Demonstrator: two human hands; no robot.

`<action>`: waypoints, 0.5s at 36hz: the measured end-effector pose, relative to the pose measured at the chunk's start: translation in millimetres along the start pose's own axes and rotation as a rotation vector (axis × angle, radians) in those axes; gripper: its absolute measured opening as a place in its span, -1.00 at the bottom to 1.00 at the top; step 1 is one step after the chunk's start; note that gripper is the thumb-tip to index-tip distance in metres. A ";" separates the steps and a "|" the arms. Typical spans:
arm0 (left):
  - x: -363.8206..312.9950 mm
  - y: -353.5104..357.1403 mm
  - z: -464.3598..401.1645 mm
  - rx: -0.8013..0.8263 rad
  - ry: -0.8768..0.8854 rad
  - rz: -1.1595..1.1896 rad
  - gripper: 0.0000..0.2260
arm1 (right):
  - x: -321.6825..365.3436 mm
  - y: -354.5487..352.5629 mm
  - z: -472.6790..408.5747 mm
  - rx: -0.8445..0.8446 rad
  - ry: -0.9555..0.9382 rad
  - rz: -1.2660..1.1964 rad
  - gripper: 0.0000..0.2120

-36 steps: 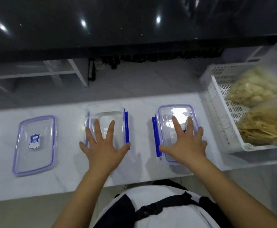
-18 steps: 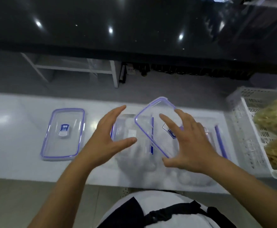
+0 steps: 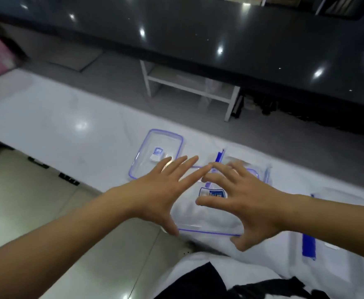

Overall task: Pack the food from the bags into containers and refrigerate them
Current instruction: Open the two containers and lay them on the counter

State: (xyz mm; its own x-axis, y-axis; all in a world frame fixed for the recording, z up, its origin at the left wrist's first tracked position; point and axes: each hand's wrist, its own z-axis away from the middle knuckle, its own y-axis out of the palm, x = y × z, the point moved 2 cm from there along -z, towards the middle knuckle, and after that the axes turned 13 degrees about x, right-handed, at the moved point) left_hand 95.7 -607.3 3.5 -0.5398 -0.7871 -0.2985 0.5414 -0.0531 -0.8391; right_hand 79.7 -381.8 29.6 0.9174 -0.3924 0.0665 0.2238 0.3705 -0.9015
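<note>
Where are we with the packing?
Early. One lid already lies off on the white counter. Both hands, left hand and right hand, hold a second lid by its edges. No food shows in any container; filling and refrigerating remain.

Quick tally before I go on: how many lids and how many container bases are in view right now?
Lids: 2, the flat lid on the counter and the held lid.
Container bases: 2, the middle base under the held lid and the right base, which is blurred.
Total: 4
</note>
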 end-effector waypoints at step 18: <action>14.7 45.8 14.1 -0.182 -0.187 -0.004 0.30 | -16.4 4.7 -45.2 0.069 -0.146 0.130 -0.06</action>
State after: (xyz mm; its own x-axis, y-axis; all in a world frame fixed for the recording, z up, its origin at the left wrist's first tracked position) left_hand 121.6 -630.0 -32.9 -0.4045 -0.8877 -0.2199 0.4050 0.0417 -0.9134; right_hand 50.9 -411.7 4.8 0.9768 -0.2133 0.0177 0.1182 0.4683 -0.8756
